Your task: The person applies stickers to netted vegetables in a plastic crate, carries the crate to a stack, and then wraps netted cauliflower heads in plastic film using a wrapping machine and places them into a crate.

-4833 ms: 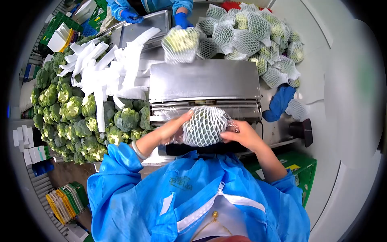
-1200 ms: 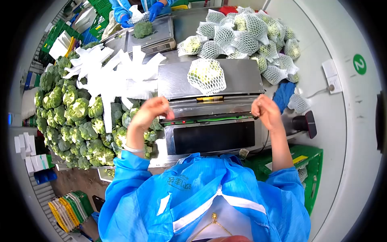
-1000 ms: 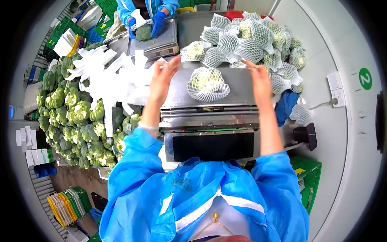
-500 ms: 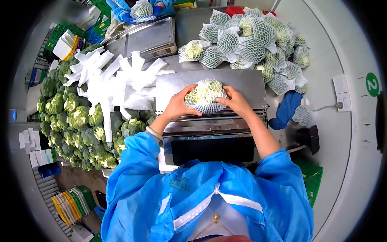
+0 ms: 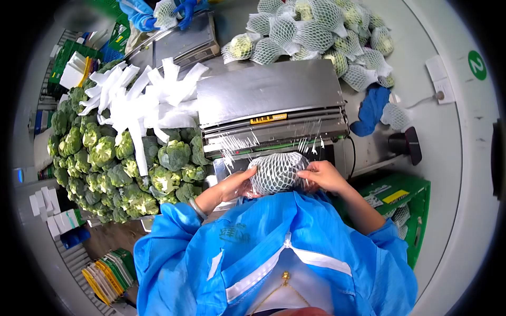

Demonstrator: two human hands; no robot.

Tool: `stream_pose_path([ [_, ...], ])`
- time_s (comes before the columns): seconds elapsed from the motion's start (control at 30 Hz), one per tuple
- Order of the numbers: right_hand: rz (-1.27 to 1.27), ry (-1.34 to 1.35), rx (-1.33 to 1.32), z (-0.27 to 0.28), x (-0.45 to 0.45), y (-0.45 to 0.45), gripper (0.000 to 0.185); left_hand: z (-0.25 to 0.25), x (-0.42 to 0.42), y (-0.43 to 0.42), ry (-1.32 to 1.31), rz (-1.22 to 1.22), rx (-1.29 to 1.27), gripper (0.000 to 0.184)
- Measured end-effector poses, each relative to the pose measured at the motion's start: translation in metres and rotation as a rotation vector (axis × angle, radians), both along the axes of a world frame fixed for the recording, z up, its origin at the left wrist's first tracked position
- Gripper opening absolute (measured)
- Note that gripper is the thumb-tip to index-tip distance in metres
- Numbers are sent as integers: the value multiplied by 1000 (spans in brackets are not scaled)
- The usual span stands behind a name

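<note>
A broccoli head (image 5: 278, 171) in a white foam net is held close to my chest, with the net's closed side facing up. My left hand (image 5: 237, 185) grips its left side, fingers partly hidden under clear film. On the right side, my right hand (image 5: 323, 176) has its thumb and fingers closed at the head's edge. Clear cling film (image 5: 232, 146) stretches from the wrapping machine (image 5: 271, 87) towards the broccoli and gathers around it. How far the film covers the underside is hidden.
Loose broccoli (image 5: 105, 174) is heaped at left, with white foam nets (image 5: 153, 100) on top. Netted heads (image 5: 305, 31) are piled at the back right. A blue glove (image 5: 371, 110) lies to the right, above a green crate (image 5: 419, 210). A co-worker's gloved hands (image 5: 184, 13) hold another net beyond a metal scale (image 5: 184, 42).
Both hands have brought the broccoli from the machine's top towards my chest, and it is turned over, net side up. Film now stretches from the machine to it. The view has shifted.
</note>
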State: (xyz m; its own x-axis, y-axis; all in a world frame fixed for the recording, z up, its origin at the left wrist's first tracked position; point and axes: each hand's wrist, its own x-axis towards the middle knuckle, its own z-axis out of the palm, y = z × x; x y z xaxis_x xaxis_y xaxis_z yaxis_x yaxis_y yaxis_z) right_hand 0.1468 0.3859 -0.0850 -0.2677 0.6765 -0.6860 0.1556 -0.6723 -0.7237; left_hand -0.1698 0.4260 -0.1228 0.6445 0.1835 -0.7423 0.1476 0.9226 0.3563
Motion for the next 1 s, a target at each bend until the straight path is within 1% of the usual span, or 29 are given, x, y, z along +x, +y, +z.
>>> stream_pose_path([
  [0.03,-85,-1,30,-6,0,-11,39,-11,-8,-14,5,29,63,68],
  [0.1,-140,-28,176,-30,-1,-30,34,10,-10,-35,107,-86,348,55],
  [0.13,-288,13,157,-34,-6,-38,34,0,-14,-49,150,-11,468,46],
  [0.17,-430,74,163,-41,-10,-43,37,-9,-18,-56,176,83,468,44],
  [0.23,-564,-110,183,-54,-13,-47,41,-27,-28,-63,226,267,470,42],
  [0.27,-589,-229,280,-75,-15,-50,44,-34,-23,-65,299,345,575,42],
  [0.3,-554,-438,365,-84,-14,-50,45,-43,-22,-63,381,392,653,42],
  [0.37,-452,-778,475,-92,-11,-53,43,-66,-23,-52,563,393,776,38],
  [0.4,-337,-1039,589,-103,-11,-56,38,-78,-23,-50,758,243,1121,36],
  [0.47,-219,-1200,773,-119,-15,-56,35,-99,-15,-46,1117,-106,1811,33],
  [0.5,-155,-1278,865,-126,-19,-54,33,-98,-6,-40,1085,-164,1892,29],
  [0.53,-162,-1266,1006,-135,-26,-48,30,-98,4,-34,1052,-222,1970,25],
  [0.57,-105,-1275,1032,-142,-36,-44,29,-99,13,-28,1016,-283,2047,21],
  [0.6,-154,-1232,1026,-145,-45,-38,29,-110,20,-23,940,-339,2083,15],
  [0.63,-201,-1185,1016,-147,-54,-38,29,-120,30,-26,1047,-368,2053,15],
  [0.7,-446,-514,537,-128,-66,-42,26,-101,39,-22,883,-212,1896,18],
  [0.73,-521,-143,599,-119,-81,-56,23,-96,45,-26,613,-5,1799,19],
  [0.77,-572,242,604,-110,-97,-70,25,-89,48,-37,352,174,1665,21],
  [0.8,-492,237,515,-89,-105,-81,28,-52,54,-44,328,160,1716,18],
  [0.83,-610,234,525,-66,-119,-97,29,-27,54,-52,310,97,1634,13],
  [0.9,-289,194,470,-38,-110,-116,29,14,59,-60,-4,165,1728,15],
  [0.93,-197,49,559,-6,-101,-115,29,26,62,-65,0,139,1673,25],
  [0.97,-269,17,894,-6,-104,-117,26,34,64,-65,8,73,1572,27],
  [1.0,-198,-25,932,5,-103,-119,24,41,66,-61,16,3,1469,29],
])
